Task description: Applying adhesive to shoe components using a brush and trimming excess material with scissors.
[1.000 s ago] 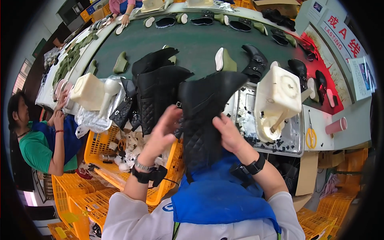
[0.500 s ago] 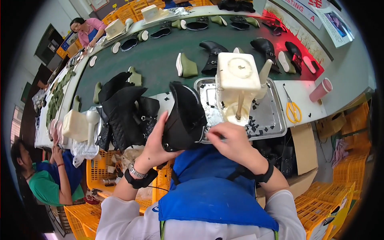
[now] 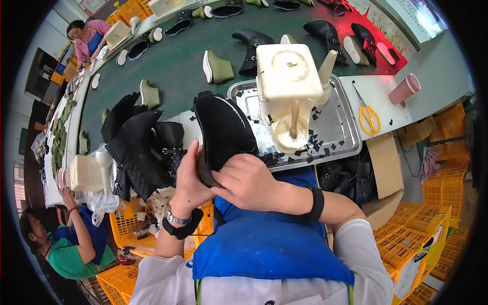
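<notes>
A black boot (image 3: 223, 129) with its dark opening facing up is held in front of my blue apron. My left hand (image 3: 190, 178) is wrapped round its near left side, thumb pointing up along the edge. My right hand (image 3: 246, 180) lies across the near edge of the same boot, fingers curled against it and close to the left hand. Just right of the boot stands a white glue pot (image 3: 287, 76) with a brush handle in its cup (image 3: 291, 134), on a metal tray (image 3: 335, 147) scattered with small black pieces. Several quilted black boots (image 3: 140, 152) lie to the left.
A green belt (image 3: 178, 66) carries black boots and green wedge heels (image 3: 218, 67). Orange-handled scissors (image 3: 369, 120) and a pink cup (image 3: 405, 90) are at right. Two people (image 3: 91, 40) work at left, one nearer in green (image 3: 71, 254). Yellow crates (image 3: 406, 244) and a cardboard box (image 3: 385, 165) stand below.
My right hand has moved left from beside the tray onto the boot's near edge. The boot has turned so its opening faces me more. The whole view has shifted slightly.
</notes>
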The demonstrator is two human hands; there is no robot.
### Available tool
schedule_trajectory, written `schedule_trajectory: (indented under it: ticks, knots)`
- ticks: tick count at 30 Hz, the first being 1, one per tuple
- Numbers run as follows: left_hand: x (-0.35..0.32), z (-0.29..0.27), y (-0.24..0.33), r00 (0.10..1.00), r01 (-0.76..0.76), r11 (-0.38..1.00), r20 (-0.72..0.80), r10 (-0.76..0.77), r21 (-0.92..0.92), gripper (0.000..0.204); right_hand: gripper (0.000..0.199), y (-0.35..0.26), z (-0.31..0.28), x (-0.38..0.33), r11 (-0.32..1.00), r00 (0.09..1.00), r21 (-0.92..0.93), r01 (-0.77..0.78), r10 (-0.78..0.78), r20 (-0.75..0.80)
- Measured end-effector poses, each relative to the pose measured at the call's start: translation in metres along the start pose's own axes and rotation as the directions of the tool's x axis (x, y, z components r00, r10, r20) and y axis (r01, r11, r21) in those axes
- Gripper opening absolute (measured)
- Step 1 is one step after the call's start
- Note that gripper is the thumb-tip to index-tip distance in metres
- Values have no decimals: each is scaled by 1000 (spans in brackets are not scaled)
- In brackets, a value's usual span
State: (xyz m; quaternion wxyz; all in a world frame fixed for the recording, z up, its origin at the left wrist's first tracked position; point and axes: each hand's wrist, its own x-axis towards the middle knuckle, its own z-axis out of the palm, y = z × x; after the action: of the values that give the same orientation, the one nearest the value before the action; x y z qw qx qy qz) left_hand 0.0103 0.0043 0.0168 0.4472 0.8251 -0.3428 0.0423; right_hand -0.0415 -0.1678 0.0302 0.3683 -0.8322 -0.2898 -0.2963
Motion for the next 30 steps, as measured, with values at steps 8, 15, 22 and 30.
schedule_trajectory:
  ticks: [8,15,22,30]
  knots:
    - [18,-8,-1,974,-224,953,59,217,205,81,21,38,-70,-26,796,851,329,-509,523,52]
    - [28,-5,-8,981,-168,974,126,149,153,84,34,96,-96,-60,573,592,-176,-801,802,-80]
    - [-1,-50,-62,813,577,621,302,-498,-529,93,31,115,-73,-49,601,665,-317,-733,731,-153]
    - [-22,-49,-99,743,669,267,615,-264,-694,101,19,107,-93,-58,692,669,17,-722,704,-236]
